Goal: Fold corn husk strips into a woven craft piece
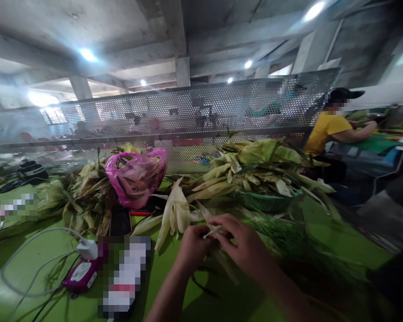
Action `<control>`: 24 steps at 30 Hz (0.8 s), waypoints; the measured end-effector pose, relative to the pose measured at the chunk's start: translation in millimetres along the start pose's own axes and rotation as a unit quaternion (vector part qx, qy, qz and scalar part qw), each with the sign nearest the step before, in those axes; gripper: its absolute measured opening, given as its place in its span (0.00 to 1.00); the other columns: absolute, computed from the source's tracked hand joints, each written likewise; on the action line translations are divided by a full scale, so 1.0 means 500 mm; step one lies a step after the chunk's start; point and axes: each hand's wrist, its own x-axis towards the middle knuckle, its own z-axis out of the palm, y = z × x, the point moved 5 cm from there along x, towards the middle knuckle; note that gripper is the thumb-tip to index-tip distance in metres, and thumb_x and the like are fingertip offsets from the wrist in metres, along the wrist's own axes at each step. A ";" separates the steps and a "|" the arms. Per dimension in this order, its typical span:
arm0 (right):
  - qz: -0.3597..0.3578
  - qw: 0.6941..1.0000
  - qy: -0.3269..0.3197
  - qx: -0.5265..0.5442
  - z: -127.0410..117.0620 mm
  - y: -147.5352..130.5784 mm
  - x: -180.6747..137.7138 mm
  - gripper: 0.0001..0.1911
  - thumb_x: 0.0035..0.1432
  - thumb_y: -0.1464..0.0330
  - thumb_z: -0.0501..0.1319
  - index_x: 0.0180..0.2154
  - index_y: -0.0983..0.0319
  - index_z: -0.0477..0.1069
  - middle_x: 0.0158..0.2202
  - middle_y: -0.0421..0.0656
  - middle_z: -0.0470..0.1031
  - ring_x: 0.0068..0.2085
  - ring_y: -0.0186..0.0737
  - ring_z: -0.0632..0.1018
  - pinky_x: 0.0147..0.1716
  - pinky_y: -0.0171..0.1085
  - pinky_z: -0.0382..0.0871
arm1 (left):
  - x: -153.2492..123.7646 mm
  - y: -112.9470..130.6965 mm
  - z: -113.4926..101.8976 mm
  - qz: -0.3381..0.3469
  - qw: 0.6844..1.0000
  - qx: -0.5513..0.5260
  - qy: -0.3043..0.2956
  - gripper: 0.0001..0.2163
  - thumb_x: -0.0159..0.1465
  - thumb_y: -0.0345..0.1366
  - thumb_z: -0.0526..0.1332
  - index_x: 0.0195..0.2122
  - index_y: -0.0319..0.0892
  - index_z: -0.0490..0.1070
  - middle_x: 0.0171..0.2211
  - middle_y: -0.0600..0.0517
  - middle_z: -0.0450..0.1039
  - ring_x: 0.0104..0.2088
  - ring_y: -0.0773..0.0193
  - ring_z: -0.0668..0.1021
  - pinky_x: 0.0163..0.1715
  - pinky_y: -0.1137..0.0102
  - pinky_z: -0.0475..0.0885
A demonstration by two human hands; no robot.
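My left hand (195,243) is closed, its thumb and fingers pinching a pale corn husk (227,264) above the green table. My right hand (243,243) grips the same husk from the other side, fingers bent around it. One pointed end of the husk sticks up past the hands, and a wider part hangs down between them. Just beyond my left hand, several loose pale husks (176,208) lie in a bunch. Green grass-like strands (285,235) spread beside my right hand. The fingertips are partly hidden by the husk.
A green basket (272,202) heaped with corn husks (255,154) stands ahead. Left of it are a pink plastic bag (134,179), a dark phone (120,222) and a purple power strip (82,273) with cables. Behind runs a perforated metal screen (188,107); a person in yellow (329,127) works at right.
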 end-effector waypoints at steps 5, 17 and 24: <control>-0.013 1.000 -0.017 0.007 0.017 -0.003 -0.003 0.16 0.58 0.77 0.56 0.43 0.55 0.74 0.40 0.42 0.80 0.42 0.41 0.79 0.44 0.39 0.72 | 0.005 -0.012 0.010 -0.005 0.997 -0.071 -0.008 0.06 0.47 0.35 0.67 0.22 0.37 0.74 0.20 0.54 0.68 0.19 0.70 0.66 0.21 0.73 0.62; 0.030 0.995 0.014 -0.091 0.095 -0.009 -0.015 0.07 0.56 0.74 0.62 0.37 0.58 0.72 0.37 0.43 0.77 0.39 0.46 0.77 0.38 0.41 0.68 | 0.004 0.003 -0.042 -0.016 0.904 -0.387 0.180 0.22 0.49 0.49 0.72 0.38 0.39 0.72 0.30 0.51 0.74 0.30 0.63 0.76 0.32 0.70 0.69; 0.010 0.967 0.033 -0.252 0.119 -0.002 -0.017 0.06 0.55 0.76 0.61 0.35 0.60 0.70 0.34 0.46 0.77 0.36 0.49 0.76 0.36 0.43 0.62 | -0.004 -0.002 -0.012 -0.005 0.915 -0.361 0.178 0.22 0.52 0.47 0.71 0.43 0.41 0.72 0.33 0.50 0.75 0.37 0.59 0.78 0.38 0.69 0.70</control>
